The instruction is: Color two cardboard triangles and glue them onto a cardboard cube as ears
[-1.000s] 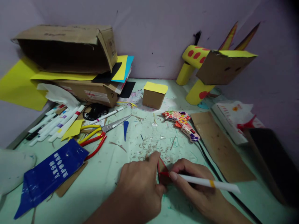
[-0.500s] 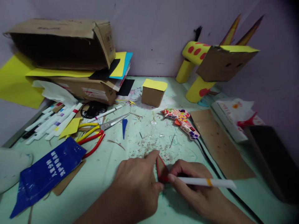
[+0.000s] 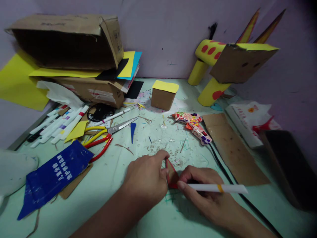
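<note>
A small brown cardboard triangle [image 3: 172, 175] with red edges lies at the front middle of the table. The thumb and forefinger of my left hand [image 3: 147, 177] grip its left side and top. My right hand [image 3: 206, 191] pinches a white marker [image 3: 230, 188] with an orange band near its back end. The marker's tip is hidden behind my fingers, at the triangle's lower right corner. Cardboard crumbs [image 3: 158, 150] are scattered just beyond my hands.
A flowered glue gun [image 3: 193, 125] with a black cable lies beyond my right hand, beside a cardboard strip [image 3: 232, 148]. Scissors [image 3: 116, 129], white markers [image 3: 59, 125], and a blue plastic piece [image 3: 55, 178] are left. Behind stand a small yellow-topped box [image 3: 163, 96] and a spotted cardboard animal [image 3: 210, 53].
The view has shifted slightly. My left thumb has moved up along the triangle's left side, uncovering green marks on the table below. My right hand still holds the marker at the lower corner.
</note>
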A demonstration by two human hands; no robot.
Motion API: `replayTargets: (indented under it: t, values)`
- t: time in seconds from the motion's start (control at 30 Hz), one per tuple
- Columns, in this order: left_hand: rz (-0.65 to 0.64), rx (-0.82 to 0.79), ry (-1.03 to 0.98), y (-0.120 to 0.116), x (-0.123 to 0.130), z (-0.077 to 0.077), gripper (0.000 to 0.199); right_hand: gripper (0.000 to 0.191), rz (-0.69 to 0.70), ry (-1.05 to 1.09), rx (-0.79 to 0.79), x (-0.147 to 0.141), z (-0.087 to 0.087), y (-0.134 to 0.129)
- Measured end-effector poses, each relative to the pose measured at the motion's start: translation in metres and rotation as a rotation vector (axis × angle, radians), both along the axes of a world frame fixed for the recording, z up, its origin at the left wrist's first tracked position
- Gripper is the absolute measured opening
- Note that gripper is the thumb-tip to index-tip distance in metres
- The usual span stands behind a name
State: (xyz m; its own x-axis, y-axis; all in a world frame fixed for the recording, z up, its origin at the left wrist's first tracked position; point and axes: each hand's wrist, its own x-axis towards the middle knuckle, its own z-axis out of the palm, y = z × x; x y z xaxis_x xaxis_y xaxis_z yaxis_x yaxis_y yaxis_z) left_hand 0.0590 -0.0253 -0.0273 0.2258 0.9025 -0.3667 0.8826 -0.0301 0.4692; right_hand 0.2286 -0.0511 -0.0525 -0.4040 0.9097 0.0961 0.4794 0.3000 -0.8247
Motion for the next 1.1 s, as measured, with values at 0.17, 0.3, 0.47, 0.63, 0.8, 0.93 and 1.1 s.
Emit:
replayTargets:
  t: [0.17,0.3,0.47,0.63,0.8,0.93,1.1]
  values:
    - [0.002,-0.002,-0.004,0.0,-0.001,0.0,0.033,0.021,0.018,0.022,0.002,0.001,0.0,0.0]
    - [0.005,0.012,0.02,0.0,-0.001,-0.001,0.034,0.019,-0.023,0.009,0.007,0.002,-0.001,0.0]
    - [0.005,0.018,0.027,-0.002,0.0,-0.001,0.033,0.019,0.036,0.002,-0.01,0.002,-0.001,-0.003]
    - [0.006,0.016,0.027,-0.001,-0.001,-0.001,0.035,0.022,-0.274,0.221,-0.159,0.013,-0.004,0.0]
    - [-0.031,0.002,-0.065,0.0,-0.007,-0.001,0.036,0.023,-0.532,0.473,-0.322,0.023,-0.004,0.009]
    - [-0.054,0.001,-0.106,-0.002,-0.01,-0.002,0.037,0.02,-0.306,0.324,-0.33,0.02,0.001,0.01]
    - [-0.011,-0.008,-0.145,-0.003,-0.011,-0.004,0.043,0.018,-0.173,0.25,-0.331,0.018,0.002,0.008]
